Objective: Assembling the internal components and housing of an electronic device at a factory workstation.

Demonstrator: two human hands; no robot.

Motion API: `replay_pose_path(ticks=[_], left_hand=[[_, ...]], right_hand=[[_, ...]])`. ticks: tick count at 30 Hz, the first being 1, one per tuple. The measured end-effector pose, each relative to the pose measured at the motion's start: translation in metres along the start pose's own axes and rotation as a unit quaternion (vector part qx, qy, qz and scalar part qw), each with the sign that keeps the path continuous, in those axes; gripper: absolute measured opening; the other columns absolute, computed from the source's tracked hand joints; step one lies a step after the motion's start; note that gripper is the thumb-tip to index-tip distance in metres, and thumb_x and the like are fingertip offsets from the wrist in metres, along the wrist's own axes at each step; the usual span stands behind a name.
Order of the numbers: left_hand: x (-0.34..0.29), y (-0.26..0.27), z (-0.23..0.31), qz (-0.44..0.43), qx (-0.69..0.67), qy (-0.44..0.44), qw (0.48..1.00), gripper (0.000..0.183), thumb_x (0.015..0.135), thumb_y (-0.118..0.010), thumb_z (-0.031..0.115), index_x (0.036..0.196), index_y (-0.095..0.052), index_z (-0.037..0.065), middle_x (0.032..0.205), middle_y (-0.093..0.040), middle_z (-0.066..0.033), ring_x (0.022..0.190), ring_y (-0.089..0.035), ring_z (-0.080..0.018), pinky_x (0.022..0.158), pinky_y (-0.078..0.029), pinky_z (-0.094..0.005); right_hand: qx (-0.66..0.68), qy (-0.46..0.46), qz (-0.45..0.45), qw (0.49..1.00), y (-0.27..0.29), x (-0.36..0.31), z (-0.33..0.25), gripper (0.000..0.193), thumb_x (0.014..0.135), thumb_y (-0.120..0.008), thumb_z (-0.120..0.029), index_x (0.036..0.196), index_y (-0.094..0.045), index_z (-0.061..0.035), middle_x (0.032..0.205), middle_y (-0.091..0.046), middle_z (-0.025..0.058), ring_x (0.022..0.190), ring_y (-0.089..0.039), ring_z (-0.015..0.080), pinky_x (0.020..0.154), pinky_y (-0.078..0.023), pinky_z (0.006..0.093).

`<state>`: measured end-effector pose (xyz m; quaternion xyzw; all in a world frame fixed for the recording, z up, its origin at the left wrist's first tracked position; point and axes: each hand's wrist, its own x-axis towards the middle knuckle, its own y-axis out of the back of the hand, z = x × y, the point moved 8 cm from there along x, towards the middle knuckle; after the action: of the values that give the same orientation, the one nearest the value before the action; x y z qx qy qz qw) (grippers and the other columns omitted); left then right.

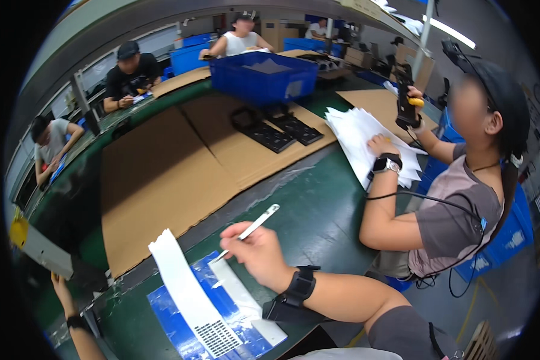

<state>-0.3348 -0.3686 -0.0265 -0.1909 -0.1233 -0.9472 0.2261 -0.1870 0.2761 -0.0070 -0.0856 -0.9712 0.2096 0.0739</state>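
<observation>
The right hand [255, 247] grips thin white tweezers [253, 227], tip touching a blue sheet [180, 324] on the bench [318, 222]. A white label strip [186, 294] lies at its 8 o'clock. The left hand [60, 282], at the 9 o'clock edge, is too hidden to tell its grip.

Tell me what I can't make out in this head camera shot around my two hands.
- Left hand, head view: at the dark fisheye rim, too small and dim to tell whether it holds anything.
- White pen-like tool in the right hand: its tip is too small to tell whether it touches the blue sheet.
- Print on the white strip: too small and blurred to read.
- Blue sheet: its lower part is cut off by the picture's rim.
</observation>
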Motion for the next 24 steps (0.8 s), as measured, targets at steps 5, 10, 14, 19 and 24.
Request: replay_pose_path(ticks=[5,10,14,19,24], left_hand=[[-0.115,-0.035,0.089,-0.090,0.098,0.126,0.983,0.039,0.081,-0.045,0.022,0.119,-0.043,0.011,0.113,-0.050,-0.0006,0.105,-0.044,-0.0105,0.087,-0.029,-0.0290],[-0.182,-0.068,0.144,-0.058,0.083,0.135,0.986,0.034,0.081,-0.048,0.013,0.114,-0.047,0.009,0.108,-0.053,-0.0028,0.098,-0.049,-0.0114,0.081,-0.034,-0.0255],[-0.261,-0.213,0.271,-0.319,0.194,-0.028,0.927,0.034,0.071,-0.058,0.011,0.103,-0.051,0.004,0.108,-0.053,-0.0089,0.098,-0.050,-0.0191,0.083,-0.038,-0.0304],[-0.271,-0.362,0.352,-0.460,0.176,-0.291,0.820,0.027,0.069,-0.058,0.005,0.096,-0.053,0.003,0.106,-0.051,-0.0150,0.100,-0.048,-0.0306,0.084,-0.038,-0.0354],[-0.199,-0.530,0.297,-0.439,0.289,-0.284,0.802,0.019,0.069,-0.055,0.013,0.082,-0.058,-0.001,0.084,-0.057,-0.0202,0.081,-0.055,-0.0335,0.071,-0.043,-0.0365]], right_hand=[[0.033,-0.035,-0.089,0.995,-0.021,-0.027,-0.010,0.016,0.078,-0.057,-0.004,0.092,-0.054,0.0010,0.075,-0.055,0.0008,0.069,-0.052,0.0040,0.061,-0.041,0.0172],[0.044,-0.051,-0.123,0.990,-0.032,-0.035,-0.011,0.016,0.078,-0.058,-0.006,0.092,-0.054,0.0014,0.075,-0.054,0.0002,0.071,-0.050,0.0036,0.063,-0.041,0.0171],[0.035,-0.040,-0.090,0.995,-0.031,-0.031,-0.004,0.014,0.078,-0.057,-0.003,0.091,-0.054,0.0022,0.076,-0.055,0.0025,0.068,-0.052,0.0056,0.061,-0.043,0.0188],[0.118,-0.094,-0.069,0.986,-0.014,-0.025,-0.009,0.011,0.076,-0.054,0.000,0.087,-0.054,0.0021,0.071,-0.057,0.0080,0.055,-0.050,0.0072,0.053,-0.042,0.0188],[0.290,-0.168,-0.287,0.897,-0.029,-0.019,-0.023,0.013,0.075,-0.056,-0.005,0.086,-0.053,0.0022,0.070,-0.058,0.0138,0.047,-0.044,0.0089,0.044,-0.036,0.0198]])
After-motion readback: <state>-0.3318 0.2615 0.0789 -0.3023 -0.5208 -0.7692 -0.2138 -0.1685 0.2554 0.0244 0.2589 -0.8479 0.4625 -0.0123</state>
